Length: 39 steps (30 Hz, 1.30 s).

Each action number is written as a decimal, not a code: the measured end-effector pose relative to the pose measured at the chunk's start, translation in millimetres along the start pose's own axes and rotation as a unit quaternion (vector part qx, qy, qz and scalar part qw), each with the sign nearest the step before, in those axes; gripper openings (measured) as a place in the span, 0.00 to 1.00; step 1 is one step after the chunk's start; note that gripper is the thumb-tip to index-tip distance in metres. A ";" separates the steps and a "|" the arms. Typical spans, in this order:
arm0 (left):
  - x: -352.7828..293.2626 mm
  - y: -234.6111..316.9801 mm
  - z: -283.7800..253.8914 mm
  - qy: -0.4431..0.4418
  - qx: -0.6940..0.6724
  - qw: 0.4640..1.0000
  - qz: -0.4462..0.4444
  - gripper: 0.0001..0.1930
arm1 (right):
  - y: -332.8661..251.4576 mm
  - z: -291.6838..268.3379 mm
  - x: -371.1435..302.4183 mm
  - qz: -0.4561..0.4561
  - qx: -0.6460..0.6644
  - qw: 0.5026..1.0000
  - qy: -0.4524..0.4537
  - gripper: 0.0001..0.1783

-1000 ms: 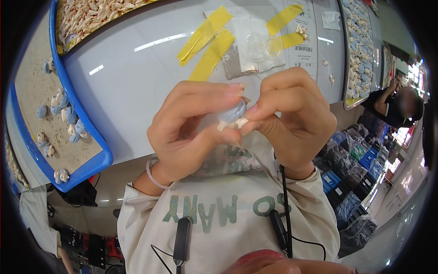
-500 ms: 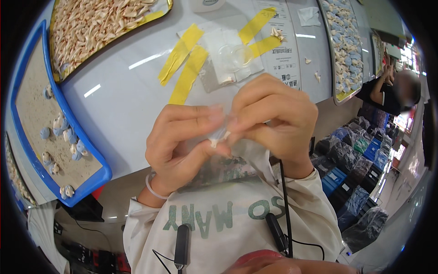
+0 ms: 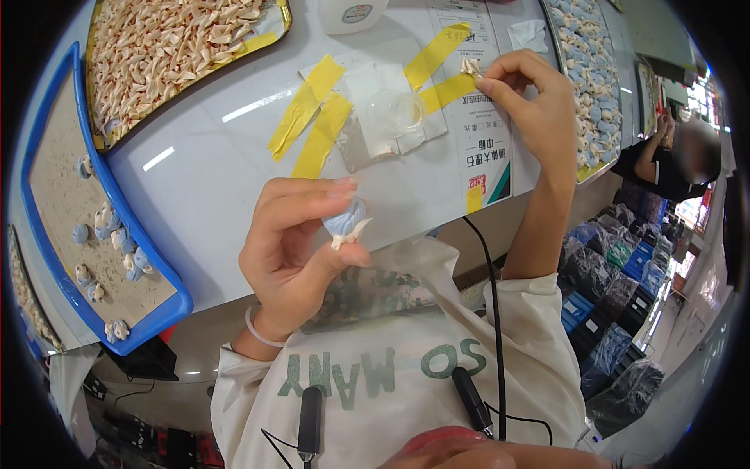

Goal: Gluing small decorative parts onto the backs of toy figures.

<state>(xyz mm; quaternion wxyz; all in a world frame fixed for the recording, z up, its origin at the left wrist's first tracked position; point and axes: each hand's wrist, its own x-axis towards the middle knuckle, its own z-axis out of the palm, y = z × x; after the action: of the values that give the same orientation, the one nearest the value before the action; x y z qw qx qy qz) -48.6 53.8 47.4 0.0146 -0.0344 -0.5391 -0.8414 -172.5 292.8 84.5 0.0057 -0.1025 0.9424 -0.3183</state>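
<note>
Between the thumb and fingers of my left hand [image 3: 293, 234] is a small blue and cream figurine [image 3: 344, 220], held upright above the table's near edge. Pale pointed bits stick out at its lower side. My right hand [image 3: 531, 102] reaches out to the far right, thumb and forefinger pinched at a little pile of cream pieces [image 3: 469, 66]. Whether a piece sits between those fingertips is too small to make out. Left of the pile, a round clear dish [image 3: 402, 112] rests on a white pad [image 3: 371, 74] among yellow tape strips [image 3: 322, 137].
At the left stands a blue-rimmed tray [image 3: 173, 301] with several similar figurines. Behind it, a tray [image 3: 187, 66] is heaped with cream pieces. Another tray at the right holds many blue and cream figurines [image 3: 595, 94]. A white container [image 3: 351, 17] stands at the back. A person [image 3: 664, 160] sits far right.
My hands were together at the figurine; now my right hand has moved away, far and right, to the pile of cream pieces. My left hand still holds the figurine, now in plain sight.
</note>
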 end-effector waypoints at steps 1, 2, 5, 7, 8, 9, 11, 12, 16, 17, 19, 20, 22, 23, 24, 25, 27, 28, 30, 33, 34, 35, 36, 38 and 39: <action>0.4 -0.1 -0.1 0.001 -0.007 1.000 -0.004 0.19 | -0.6 -1.7 -1.7 -0.011 -0.002 1.000 0.009 0.06; 1.0 0.0 -0.3 0.001 -0.006 1.000 -0.004 0.19 | -2.3 -2.8 -4.4 -0.012 -0.001 1.000 0.009 0.06; 0.2 0.8 -0.3 -0.002 -0.011 1.000 -0.013 0.19 | -7.6 -5.1 -15.5 0.072 0.135 0.987 0.040 0.06; 0.1 1.3 -0.5 -0.004 -0.016 1.000 -0.017 0.19 | -8.6 -4.6 -21.0 0.085 0.276 0.957 0.030 0.07; -0.2 1.1 -0.5 -0.003 -0.016 1.000 -0.018 0.19 | -8.7 -3.5 -24.0 0.085 0.276 0.957 0.029 0.07; -0.2 1.2 -0.4 -0.005 -0.023 1.000 -0.021 0.19 | -8.8 -2.0 -27.0 0.074 0.310 0.947 0.042 0.08; -0.5 1.5 -0.9 -0.005 -0.029 0.999 -0.025 0.19 | -10.8 1.1 -31.4 0.064 0.344 0.935 0.052 0.09; 0.1 2.0 -1.3 -0.011 -0.029 0.999 -0.028 0.19 | -13.2 3.5 -33.2 0.058 0.382 0.921 0.048 0.09; 1.6 2.2 -1.7 -0.028 -0.047 0.998 -0.035 0.19 | -22.3 13.3 -28.6 -0.015 0.441 0.897 -0.008 0.08; 1.2 1.9 -1.6 -0.026 -0.047 0.998 -0.037 0.19 | -26.5 14.6 -26.0 -0.014 0.441 0.897 -0.010 0.08; 2.0 1.9 -0.9 -0.018 -0.083 0.995 -0.044 0.18 | -36.6 14.3 -17.3 -0.070 0.328 0.941 -0.032 0.09; 3.3 2.8 1.8 -0.015 -0.083 0.995 -0.045 0.18 | -40.0 13.1 -13.6 -0.069 0.329 0.941 -0.034 0.09; 5.5 4.8 8.3 0.057 -0.033 0.997 -0.050 0.21 | -45.3 9.1 -7.7 -0.134 0.245 0.957 -0.078 0.08; 5.2 3.9 5.8 0.060 -0.033 0.996 -0.051 0.21 | -46.6 7.6 -6.1 -0.134 0.246 0.957 -0.081 0.08; 6.1 3.2 2.9 0.037 -0.025 0.998 -0.041 0.21 | -47.4 3.4 -5.1 -0.116 0.258 0.956 -0.076 0.09; 6.7 2.8 1.2 0.014 -0.017 0.999 -0.032 0.20 | -46.8 -1.0 -5.1 -0.098 0.270 0.955 -0.070 0.09; 8.1 3.2 1.8 0.000 -0.026 0.999 -0.026 0.20 | -36.3 -13.8 -6.2 -0.100 0.287 0.953 -0.003 0.09; 7.3 3.1 1.3 -0.011 -0.033 0.999 -0.022 0.20 | -30.0 -19.4 -7.4 -0.102 0.307 0.944 0.061 0.09; 6.3 3.2 -0.6 -0.016 -0.033 0.999 -0.024 0.20 | -21.5 -32.3 -9.6 -0.124 0.328 0.935 0.056 0.09; 5.4 3.5 0.5 -0.021 -0.036 0.999 -0.034 0.19 | -21.6 -26.8 -21.8 -0.118 0.262 0.950 0.123 0.09; 5.5 3.4 1.6 -0.019 -0.037 0.998 -0.041 0.19 | -25.2 -22.5 -25.9 -0.087 0.223 0.964 0.114 0.10; 6.2 3.2 2.7 -0.023 -0.040 0.998 -0.042 0.19 | -27.2 -18.8 -29.0 -0.055 0.185 0.976 0.105 0.10; 4.9 3.2 2.6 -0.017 -0.034 0.998 -0.041 0.19 | -25.1 -12.4 -28.3 -0.051 0.142 0.983 0.102 0.09; 1.8 2.6 2.2 -0.009 -0.027 0.999 -0.040 0.19 | -15.5 -5.6 -27.2 -0.036 0.087 0.992 0.081 0.08; 3.1 2.4 2.5 -0.010 -0.032 0.999 -0.043 0.19 | -11.8 -5.5 -25.6 -0.018 0.026 0.997 0.065 0.07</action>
<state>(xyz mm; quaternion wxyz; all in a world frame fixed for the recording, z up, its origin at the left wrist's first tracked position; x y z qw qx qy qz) -51.5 55.1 50.8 -0.0278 -0.0199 -0.5133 -0.8575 -145.6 292.0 94.6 -0.0591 -0.0985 0.9300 -0.3491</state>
